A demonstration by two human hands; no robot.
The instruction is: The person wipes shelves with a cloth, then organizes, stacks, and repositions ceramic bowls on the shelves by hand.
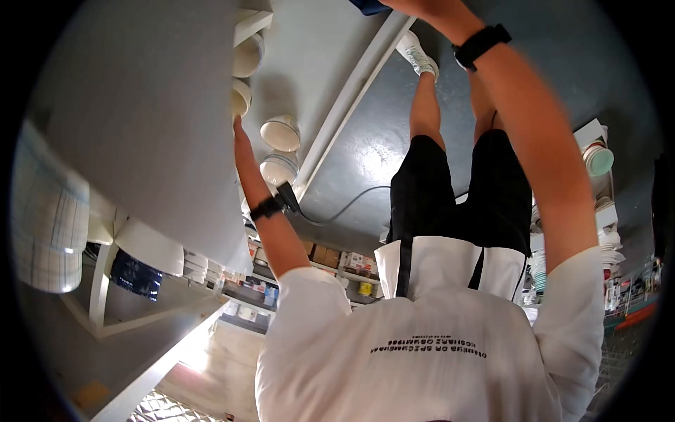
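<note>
My left hand [240,126] reaches in behind a large grey-white panel [155,105], which hides most of its fingers. Its visible edge touches or nearly touches a cream bowl [242,98]; whether it grips the bowl cannot be seen. Close by on the grey shelf surface [316,63] are another bowl [249,55], a cream bowl [280,133] and a bowl with a line pattern [279,169]. At the top edge my right hand [415,5] is partly cut off. It appears closed on a dark blue, cloth-like thing [368,5], though its fingertips are out of view.
Stacked checked bowls [49,239] and a white bowl [149,246] are at the left, beside a dark blue patterned item [136,276]. A black cable [344,213] runs from my left wristband. Shelves of dishes [598,160] line the right. Stocked shelves [327,264] are behind me.
</note>
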